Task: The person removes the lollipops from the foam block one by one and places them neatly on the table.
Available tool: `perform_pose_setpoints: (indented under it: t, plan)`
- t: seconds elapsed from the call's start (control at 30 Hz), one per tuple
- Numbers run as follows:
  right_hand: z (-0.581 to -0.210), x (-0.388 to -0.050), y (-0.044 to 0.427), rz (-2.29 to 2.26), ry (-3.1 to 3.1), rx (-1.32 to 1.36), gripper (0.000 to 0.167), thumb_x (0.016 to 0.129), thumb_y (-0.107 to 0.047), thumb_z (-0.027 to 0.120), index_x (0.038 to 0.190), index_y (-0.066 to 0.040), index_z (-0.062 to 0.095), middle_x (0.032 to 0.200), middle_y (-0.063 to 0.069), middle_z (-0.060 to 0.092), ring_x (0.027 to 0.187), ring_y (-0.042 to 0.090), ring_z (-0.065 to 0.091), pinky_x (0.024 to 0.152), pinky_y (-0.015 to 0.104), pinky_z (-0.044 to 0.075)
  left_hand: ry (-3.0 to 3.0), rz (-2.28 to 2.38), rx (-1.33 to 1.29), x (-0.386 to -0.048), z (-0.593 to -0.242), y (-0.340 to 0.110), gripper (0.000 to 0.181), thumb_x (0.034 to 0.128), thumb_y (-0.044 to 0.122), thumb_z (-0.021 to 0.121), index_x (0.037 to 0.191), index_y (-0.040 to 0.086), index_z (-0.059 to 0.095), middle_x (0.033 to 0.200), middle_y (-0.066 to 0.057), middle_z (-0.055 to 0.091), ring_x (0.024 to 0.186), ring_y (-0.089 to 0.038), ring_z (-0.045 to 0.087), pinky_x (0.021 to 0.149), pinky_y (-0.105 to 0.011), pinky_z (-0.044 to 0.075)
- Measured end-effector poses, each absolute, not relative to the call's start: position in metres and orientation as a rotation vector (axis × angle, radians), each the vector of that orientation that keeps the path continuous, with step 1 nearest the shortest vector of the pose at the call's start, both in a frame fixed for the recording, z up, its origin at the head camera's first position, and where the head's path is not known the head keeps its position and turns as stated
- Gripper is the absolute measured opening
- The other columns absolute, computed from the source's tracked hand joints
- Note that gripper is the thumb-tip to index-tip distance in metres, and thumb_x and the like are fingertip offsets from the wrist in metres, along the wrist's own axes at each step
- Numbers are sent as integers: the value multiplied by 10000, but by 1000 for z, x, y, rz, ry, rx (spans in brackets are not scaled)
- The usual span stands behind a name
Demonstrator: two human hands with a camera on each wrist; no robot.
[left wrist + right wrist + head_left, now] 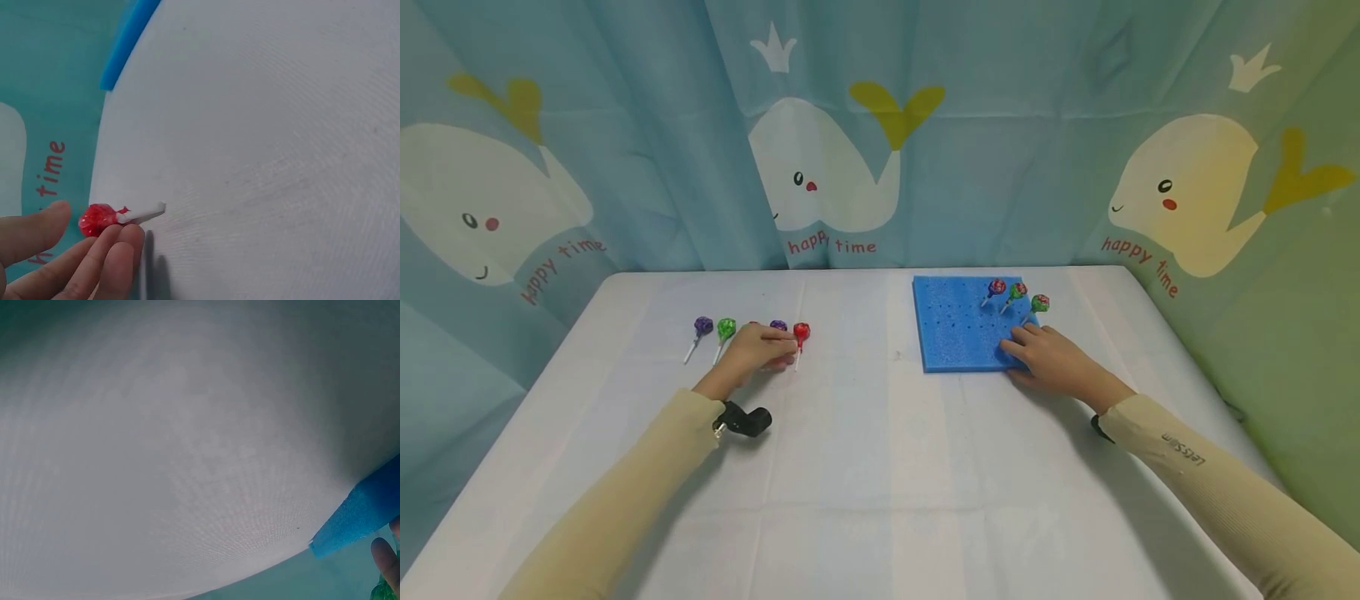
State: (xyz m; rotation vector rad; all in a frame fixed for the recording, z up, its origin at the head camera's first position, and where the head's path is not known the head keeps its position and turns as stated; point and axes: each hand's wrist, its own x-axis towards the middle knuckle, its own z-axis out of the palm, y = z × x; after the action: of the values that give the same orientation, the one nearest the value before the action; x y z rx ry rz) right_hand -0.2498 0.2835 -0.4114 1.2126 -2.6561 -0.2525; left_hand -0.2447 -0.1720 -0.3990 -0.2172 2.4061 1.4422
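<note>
My left hand (760, 350) is beside the red lollipop (802, 332) at the right end of a row on the table. In the left wrist view its thumb stands apart from the fingers, and the red lollipop (99, 220) shows just past the fingertips, its white stick pointing right. Partly hidden behind this hand is a purple lollipop (778, 325). My right hand (1051, 360) holds the near right corner of a blue foam board (958, 342), fingers on top and thumb by the front edge. Three lollipops (1017, 291) stand tilted in the board's far right part.
Left of my left hand lie a purple lollipop (703, 326) and a green lollipop (726, 328), sticks toward me. The white-covered table (865, 467) reaches back to a whale-print curtain (1000, 167). A black wrist device (745, 419) sits on my left wrist.
</note>
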Motion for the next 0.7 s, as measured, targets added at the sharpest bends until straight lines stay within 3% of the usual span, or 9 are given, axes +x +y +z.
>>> perform_pose_setpoints:
  t: [0.23, 0.37, 0.47, 0.7]
  plan:
    - [-412, -250, 284, -224, -2610, 1229, 362, 753, -251, 779, 987, -63, 579, 848, 90, 536, 754, 250, 520, 623, 413, 506, 2335, 1470, -189, -243, -393, -177, 454, 964, 232, 539, 1337, -19, 478, 1252, -216, 592, 804, -17, 652, 785, -191, 559]
    - [-413, -250, 284, -214, -2600, 1226, 362, 740, -238, 788, 977, -63, 577, 843, 89, 534, 750, 249, 521, 617, 414, 508, 2272, 1534, -74, -243, -389, -177, 460, 979, 229, 506, 1370, -5, 446, 1338, -223, 529, 1003, -131, 661, 936, -302, 523]
    - [-413, -249, 284, -213, -2608, 1224, 368, 743, -250, 786, 984, -62, 582, 849, 92, 540, 759, 252, 526, 625, 417, 512, 2250, 1569, 9, -244, -387, -173, 450, 989, 224, 483, 1379, 4, 437, 1372, -214, 503, 1161, -242, 597, 1013, -364, 463]
    - [-412, -249, 284, -229, -2636, 1216, 361, 771, -268, 763, 1014, -68, 586, 882, 93, 552, 802, 262, 544, 665, 427, 521, 2221, 1650, 138, -247, -387, -162, 451, 982, 218, 502, 1385, 28, 436, 1381, -192, 504, 1220, -290, 549, 1054, -381, 426]
